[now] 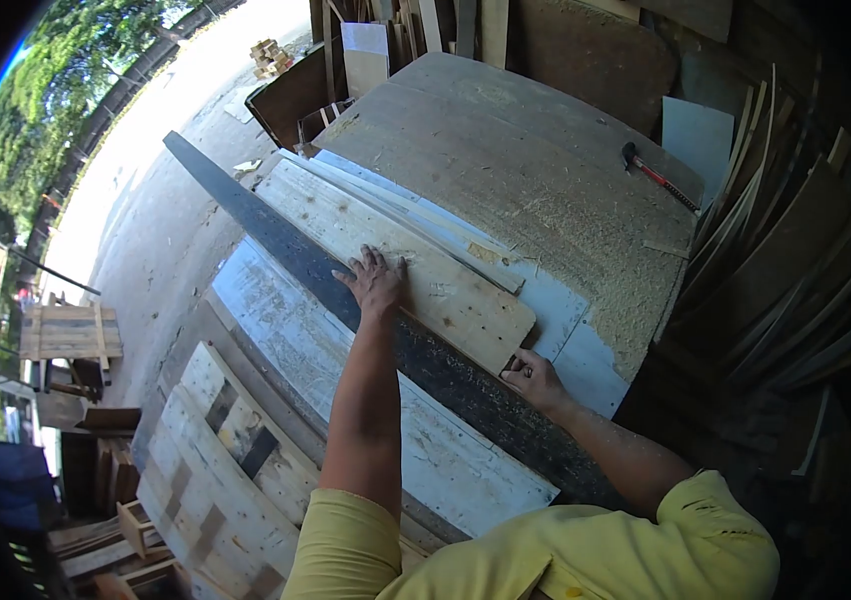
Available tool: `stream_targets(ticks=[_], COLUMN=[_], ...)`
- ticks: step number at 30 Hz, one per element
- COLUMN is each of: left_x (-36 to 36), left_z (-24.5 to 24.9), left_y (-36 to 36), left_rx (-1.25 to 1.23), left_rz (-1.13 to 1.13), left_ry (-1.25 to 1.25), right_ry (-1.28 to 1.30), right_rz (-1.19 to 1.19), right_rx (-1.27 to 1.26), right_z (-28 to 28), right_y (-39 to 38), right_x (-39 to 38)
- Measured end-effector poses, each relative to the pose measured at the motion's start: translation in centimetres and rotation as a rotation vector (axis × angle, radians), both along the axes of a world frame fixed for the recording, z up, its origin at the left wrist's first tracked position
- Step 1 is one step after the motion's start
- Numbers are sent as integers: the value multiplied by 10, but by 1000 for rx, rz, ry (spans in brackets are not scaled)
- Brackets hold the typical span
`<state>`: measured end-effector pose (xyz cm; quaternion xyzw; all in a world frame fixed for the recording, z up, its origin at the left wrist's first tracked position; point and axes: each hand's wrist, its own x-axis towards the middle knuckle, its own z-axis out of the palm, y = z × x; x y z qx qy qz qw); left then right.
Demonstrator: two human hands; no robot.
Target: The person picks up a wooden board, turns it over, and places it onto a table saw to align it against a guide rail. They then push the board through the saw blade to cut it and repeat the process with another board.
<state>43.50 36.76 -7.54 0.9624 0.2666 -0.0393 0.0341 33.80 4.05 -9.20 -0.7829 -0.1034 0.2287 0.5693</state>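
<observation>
Now left hand (375, 282) flat on plank (457, 300); right hand (533, 380) at corner.

My L hand (375, 280) lies flat, palm down, fingers spread, arm stretched fwd nearly straight. R hand (533, 378) sits closer in, fingers curled, elbow bent, forearm angled inward.

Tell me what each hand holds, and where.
Left hand lies flat on the pale rectangular wooden board, beside the long dark plank; no grip. Right hand touches that board's near corner; a grip cannot be told.
</observation>
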Motion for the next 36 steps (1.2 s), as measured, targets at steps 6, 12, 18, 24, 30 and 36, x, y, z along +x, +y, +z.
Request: stream_targets(ticks=[6,12,18,24,30,36], left_x=[6,12,17,22,31,46], left_z=[0,1,2,1,1,10], left_y=[12,23,36,46,61,92], left_rx=[-11,-3,-4,6,-36,-71], left_rz=[5,7,16,22,54,77], left_ry=[-26,-19,-32,-50,-51,-33], right_ry=[-19,-10,12,-4,29,90], right_rz=[28,36,40,65,107,114], right_rx=[-9,-29,1,-35,-32,38], right_z=[-4,-3,0,1,-8,2], right_y=[9,19,32,42,54,90], right_x=[7,14,20,28,39,55])
